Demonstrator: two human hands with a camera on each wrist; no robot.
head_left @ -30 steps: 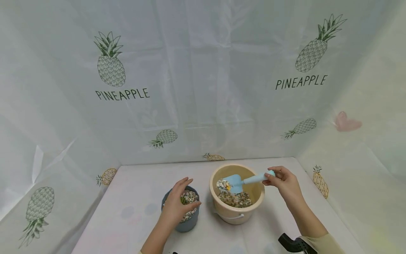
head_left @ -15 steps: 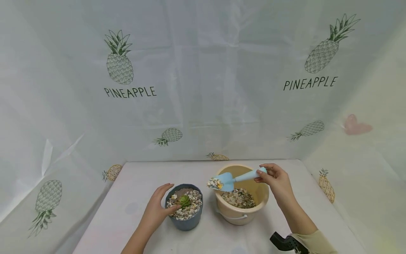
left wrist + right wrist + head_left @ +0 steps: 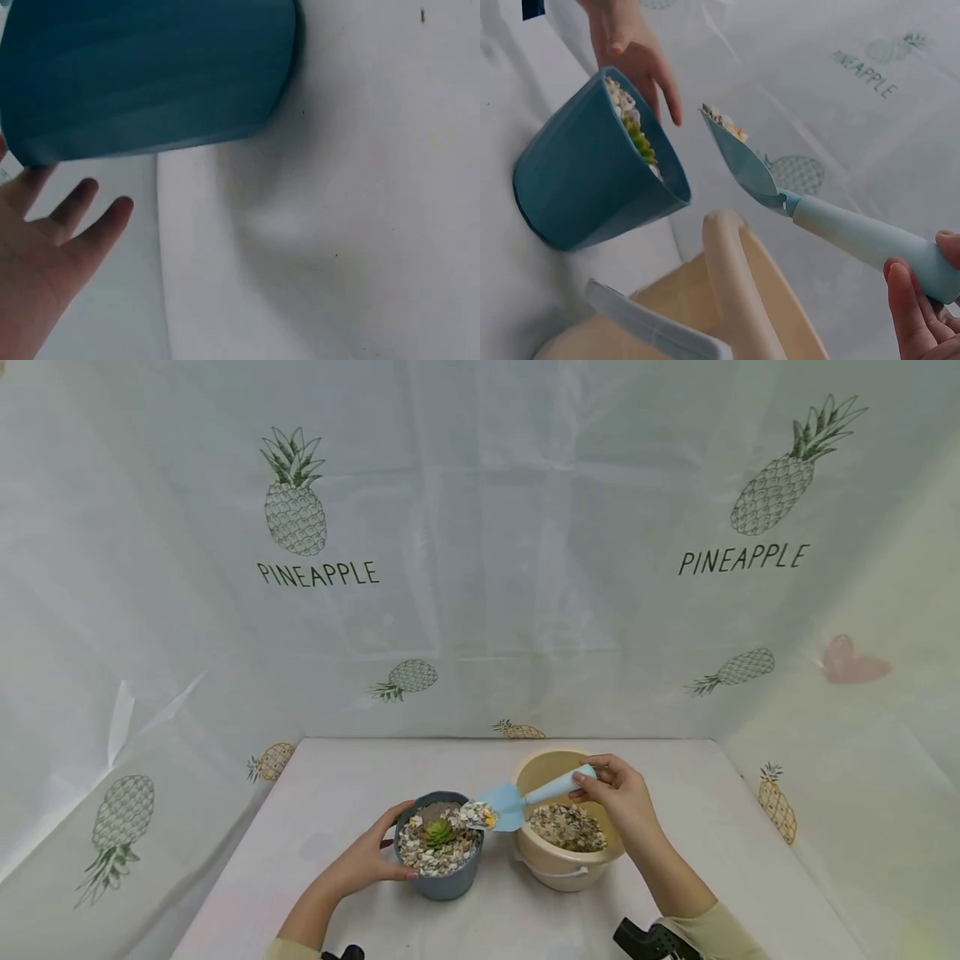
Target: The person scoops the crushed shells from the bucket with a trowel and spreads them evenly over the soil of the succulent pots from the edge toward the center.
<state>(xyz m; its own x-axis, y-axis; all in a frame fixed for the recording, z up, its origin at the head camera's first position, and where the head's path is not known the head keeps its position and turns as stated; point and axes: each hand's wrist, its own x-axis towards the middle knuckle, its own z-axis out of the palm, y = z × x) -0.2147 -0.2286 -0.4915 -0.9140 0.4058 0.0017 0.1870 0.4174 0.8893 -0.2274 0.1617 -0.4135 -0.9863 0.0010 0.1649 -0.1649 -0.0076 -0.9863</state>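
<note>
My right hand [image 3: 619, 793] pinches the end of a light blue trowel's handle [image 3: 555, 787]. The trowel's blade carries pale mixed gravel [image 3: 724, 122] and, in the right wrist view, is held above and apart from the pot; in the head view its tip overlaps the pot's right rim. This blue-grey pot [image 3: 448, 887] contains gravel around a small green succulent [image 3: 438, 833], with a brown patch towards the back. My left hand [image 3: 367, 862] is at the pot's left side, thumb near its front. In the left wrist view several fingers [image 3: 105, 229] are spread, fairly straight.
Right of the pot stands a cream bucket [image 3: 566, 883], partly filled with gravel [image 3: 567, 828], its white handle [image 3: 558, 874] hanging at the front. A white cloth covers the table [image 3: 345, 768]. Pineapple-printed sheeting [image 3: 510, 568] surrounds the back and sides.
The loaded trowel has moved left from above the bucket to the pot's right rim. My left hand has drawn back from over the pot to its left side, uncovering the succulent.
</note>
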